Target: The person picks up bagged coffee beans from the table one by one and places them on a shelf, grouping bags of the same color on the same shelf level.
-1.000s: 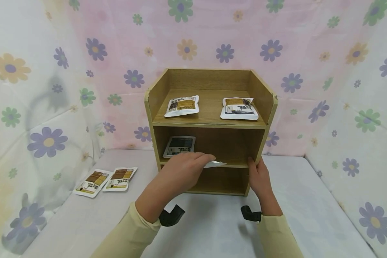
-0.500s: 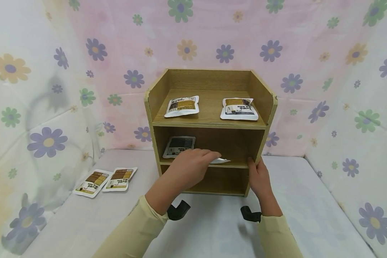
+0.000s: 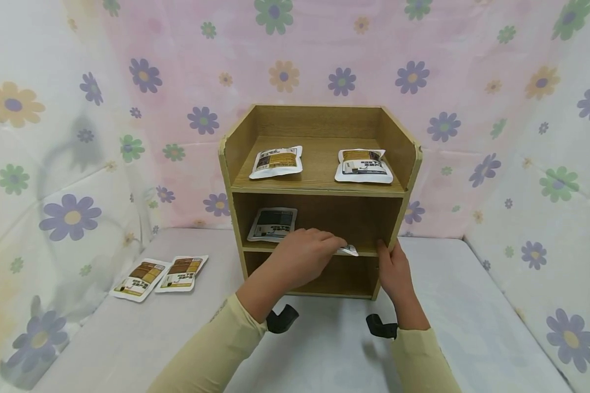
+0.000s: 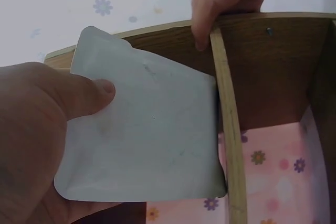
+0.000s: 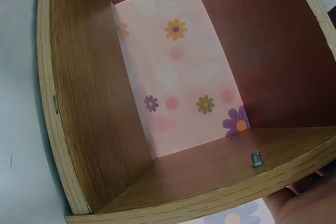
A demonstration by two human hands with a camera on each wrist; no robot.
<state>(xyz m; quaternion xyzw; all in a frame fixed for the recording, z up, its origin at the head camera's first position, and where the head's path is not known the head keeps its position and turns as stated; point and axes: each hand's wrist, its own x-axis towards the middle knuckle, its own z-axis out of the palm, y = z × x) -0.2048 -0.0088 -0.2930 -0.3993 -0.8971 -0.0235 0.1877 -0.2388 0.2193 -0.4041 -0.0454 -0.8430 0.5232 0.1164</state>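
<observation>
In the head view my left hand (image 3: 302,259) is at the front of the middle compartment of a small wooden shelf unit (image 3: 317,191). It pinches a flat food pouch (image 3: 348,250), mostly hidden behind the fingers. The left wrist view shows that pouch's plain white back (image 4: 147,135), thumb on top, one edge close along the middle board (image 4: 231,124); whether they touch I cannot tell. My right hand (image 3: 394,270) grips the unit's right side panel near the same board, thumb toward the inside. Only part of the right hand (image 5: 310,203) shows in the right wrist view.
A dark-labelled pouch (image 3: 273,224) lies at the left of the middle compartment. On the top level rest a left pouch (image 3: 277,162) and a right pouch (image 3: 364,166). Two brown-labelled pouches (image 3: 140,279) lie on the white table at left. A metal peg (image 5: 256,159) sticks out inside the unit.
My left hand has slid to the right along the middle compartment's front, carrying the pouch, which now tilts more. The right hand stays on the side panel.
</observation>
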